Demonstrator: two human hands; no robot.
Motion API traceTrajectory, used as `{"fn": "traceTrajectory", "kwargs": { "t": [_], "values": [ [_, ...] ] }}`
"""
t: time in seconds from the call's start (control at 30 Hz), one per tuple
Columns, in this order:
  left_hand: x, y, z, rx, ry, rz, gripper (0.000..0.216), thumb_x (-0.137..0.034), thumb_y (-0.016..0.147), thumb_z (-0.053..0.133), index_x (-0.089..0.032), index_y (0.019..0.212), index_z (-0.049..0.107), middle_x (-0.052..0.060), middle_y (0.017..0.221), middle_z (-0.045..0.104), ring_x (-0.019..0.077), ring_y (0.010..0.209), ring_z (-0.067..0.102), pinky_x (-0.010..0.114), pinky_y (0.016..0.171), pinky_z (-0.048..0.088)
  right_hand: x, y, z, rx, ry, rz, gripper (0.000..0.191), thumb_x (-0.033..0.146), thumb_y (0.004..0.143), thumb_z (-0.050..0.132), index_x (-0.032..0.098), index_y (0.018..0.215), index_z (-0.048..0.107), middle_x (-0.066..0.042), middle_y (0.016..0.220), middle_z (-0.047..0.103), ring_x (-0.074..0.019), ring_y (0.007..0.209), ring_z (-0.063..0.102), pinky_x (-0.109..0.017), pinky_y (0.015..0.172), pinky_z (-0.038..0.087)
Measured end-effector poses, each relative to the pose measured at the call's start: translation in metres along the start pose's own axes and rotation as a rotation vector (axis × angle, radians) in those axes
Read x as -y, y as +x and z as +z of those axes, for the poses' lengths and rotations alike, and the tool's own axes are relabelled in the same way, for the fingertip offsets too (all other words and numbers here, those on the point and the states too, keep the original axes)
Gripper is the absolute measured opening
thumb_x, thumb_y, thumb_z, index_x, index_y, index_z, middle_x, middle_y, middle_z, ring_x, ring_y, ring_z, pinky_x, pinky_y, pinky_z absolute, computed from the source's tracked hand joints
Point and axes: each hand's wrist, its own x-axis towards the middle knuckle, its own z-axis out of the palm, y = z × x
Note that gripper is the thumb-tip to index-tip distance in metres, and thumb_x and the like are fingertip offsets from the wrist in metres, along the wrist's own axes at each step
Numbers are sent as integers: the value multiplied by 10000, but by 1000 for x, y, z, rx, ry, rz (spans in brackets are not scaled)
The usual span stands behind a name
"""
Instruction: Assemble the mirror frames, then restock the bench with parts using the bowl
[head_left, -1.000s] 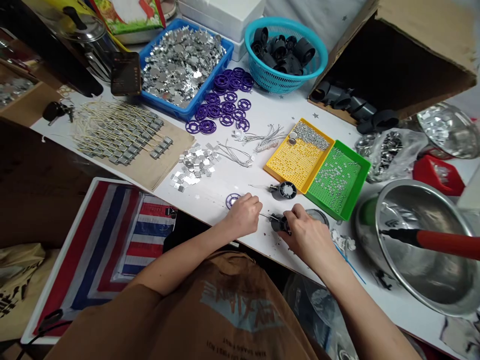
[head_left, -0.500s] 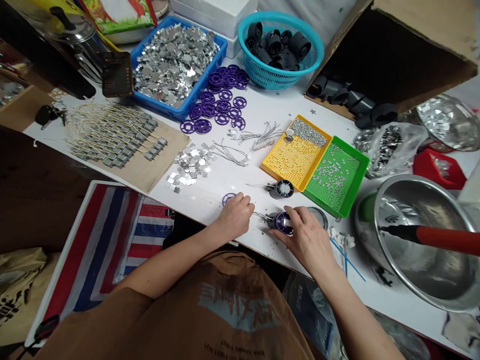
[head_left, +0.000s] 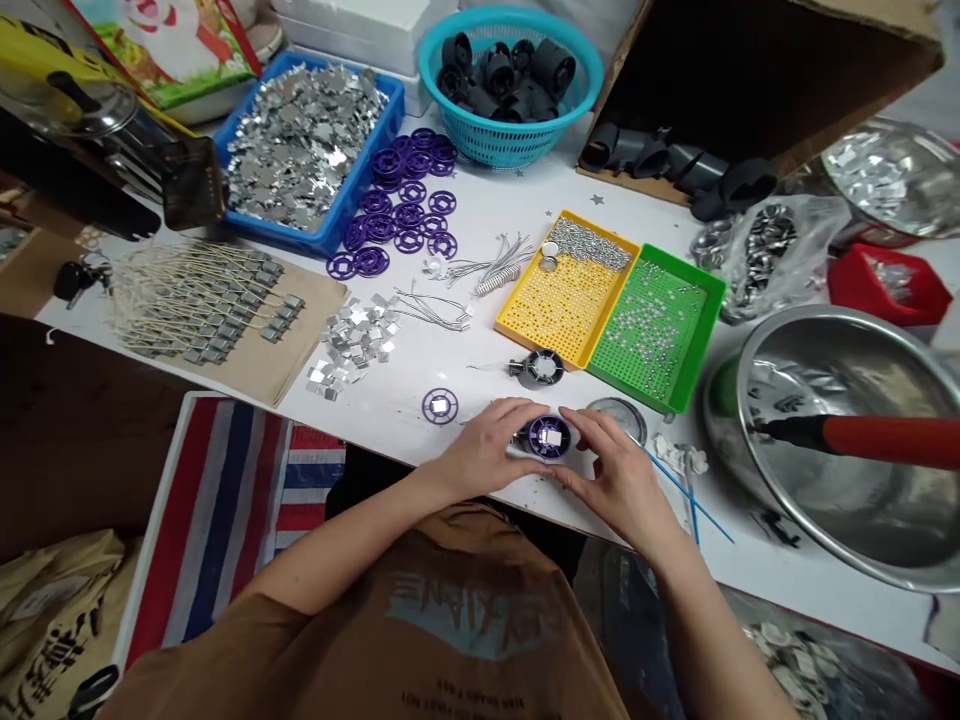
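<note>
Between my two hands, near the table's front edge, stands a dark cylindrical housing with a purple spoked ring [head_left: 550, 437] in its top and a small shiny metal piece at the centre. My left hand [head_left: 491, 447] curls round its left side, thumb in front and fingers behind. From the right, my right hand [head_left: 616, 470] grips it with thumb and fingertips. Left of my left hand lies a loose purple ring [head_left: 440, 406] with a shiny square on it. Just behind the hands sits a second dark housing [head_left: 541, 369] with thin wires trailing left.
Yellow [head_left: 568, 290] and green [head_left: 657, 330] trays of small metal parts stand behind. A steel bowl [head_left: 840, 450] with a red-handled tool is at right. Further back are a blue tray [head_left: 330, 235] of metal pieces, a turquoise basket [head_left: 511, 140] and a cardboard box [head_left: 847, 100].
My left hand has moved right from the wires onto the housing's left side. My right hand stays at its right side. The view has shifted slightly.
</note>
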Motion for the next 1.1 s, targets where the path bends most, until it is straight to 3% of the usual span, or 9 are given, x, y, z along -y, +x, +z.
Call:
{"fn": "traceTrajectory", "kwargs": {
  "t": [0.1,0.23,0.73,1.1],
  "values": [
    [11,7,12,2,-115,-11,493,-317,788,736,-184,1230,564,107,1196,626,217,1144,580,371,1010,474,-6,-3,-1,-13,116,-2,424,384,889,563,236,1284,521,-90,1234,588,-185,958,625,-340,791,556],
    [20,9,12,12,-155,-8,479,-309,788,735,-195,1231,595,114,1199,639,227,1137,595,385,1000,487,-11,-2,4,-76,186,-14,369,356,879,580,218,1222,580,-95,1167,649,-206,946,650,-357,768,576],
    [31,7,20,-35,-223,-14,502,-343,718,792,-201,1174,640,115,1148,672,224,1105,625,393,987,501,-16,3,3,-61,194,-36,383,280,837,647,190,1206,597,-82,1099,694,-211,973,673,-342,823,581],
    [30,6,23,-56,-271,-43,472,-373,733,779,-194,1148,645,124,1146,673,232,1099,626,406,975,500,-18,6,1,-76,139,-97,405,278,839,642,207,1238,619,-108,1175,675,-240,1051,658,-392,908,561]
  ]
}}
